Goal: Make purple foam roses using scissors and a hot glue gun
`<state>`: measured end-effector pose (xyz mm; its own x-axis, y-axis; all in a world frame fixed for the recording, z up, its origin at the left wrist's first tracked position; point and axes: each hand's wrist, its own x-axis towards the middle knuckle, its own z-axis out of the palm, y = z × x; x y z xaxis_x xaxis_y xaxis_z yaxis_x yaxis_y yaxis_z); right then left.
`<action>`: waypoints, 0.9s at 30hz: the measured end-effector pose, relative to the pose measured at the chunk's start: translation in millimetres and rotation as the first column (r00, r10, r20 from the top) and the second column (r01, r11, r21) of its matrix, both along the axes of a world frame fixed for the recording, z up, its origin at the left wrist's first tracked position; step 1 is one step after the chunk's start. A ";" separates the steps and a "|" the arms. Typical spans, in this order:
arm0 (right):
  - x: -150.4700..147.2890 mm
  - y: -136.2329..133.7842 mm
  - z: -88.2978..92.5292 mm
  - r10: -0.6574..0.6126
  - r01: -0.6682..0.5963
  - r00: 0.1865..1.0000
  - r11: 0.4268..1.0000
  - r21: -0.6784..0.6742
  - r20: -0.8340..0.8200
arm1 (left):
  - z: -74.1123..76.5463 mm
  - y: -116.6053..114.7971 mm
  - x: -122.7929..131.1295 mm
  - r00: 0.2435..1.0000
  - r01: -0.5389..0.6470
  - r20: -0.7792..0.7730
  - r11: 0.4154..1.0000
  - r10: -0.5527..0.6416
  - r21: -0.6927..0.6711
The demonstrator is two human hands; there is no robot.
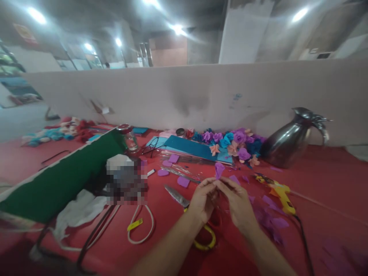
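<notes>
A small purple paper flower point(219, 170) stands upright at my fingertips, its petals rolled into a cone. My left hand point(205, 195) and my right hand point(235, 197) meet at its base, both with fingers pinched together there. Whatever stem it has is hidden by my hands. Beneath my wrists lie scissors point(204, 241) with yellow handles, their blades pointing up and left. Several cut purple paper petals point(183, 181) are on the red table just beyond my left hand. More purple paper pieces point(271, 222) are scattered right of my right hand.
A yellow glue gun point(283, 195) with a black cord lies at the right. Behind it stands a metal jug point(287, 142). Finished paper flowers point(240, 142) and blue paper sheets point(191, 147) line the back. A green board point(63, 176), glass jar point(130, 140) and looped white cable point(153, 222) occupy the left.
</notes>
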<state>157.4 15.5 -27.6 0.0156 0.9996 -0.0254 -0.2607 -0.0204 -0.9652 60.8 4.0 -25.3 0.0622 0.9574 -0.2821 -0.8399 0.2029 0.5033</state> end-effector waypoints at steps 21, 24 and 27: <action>6.0 0.7 -22.2 -0.009 0.005 0.999 0.994 0.108 0.032 | -7.6 -0.7 -1.3 0.995 -0.034 -0.085 0.990 0.047 0.140; 4.2 -0.1 -21.1 0.011 -0.009 1.000 0.992 0.130 -0.015 | -8.3 -1.1 -1.0 0.993 -0.055 -0.091 0.986 0.070 0.160; 2.1 0.3 -18.5 -0.022 0.018 0.999 0.992 0.126 0.029 | -9.4 -0.3 -0.6 0.991 -0.062 -0.107 0.986 0.080 0.157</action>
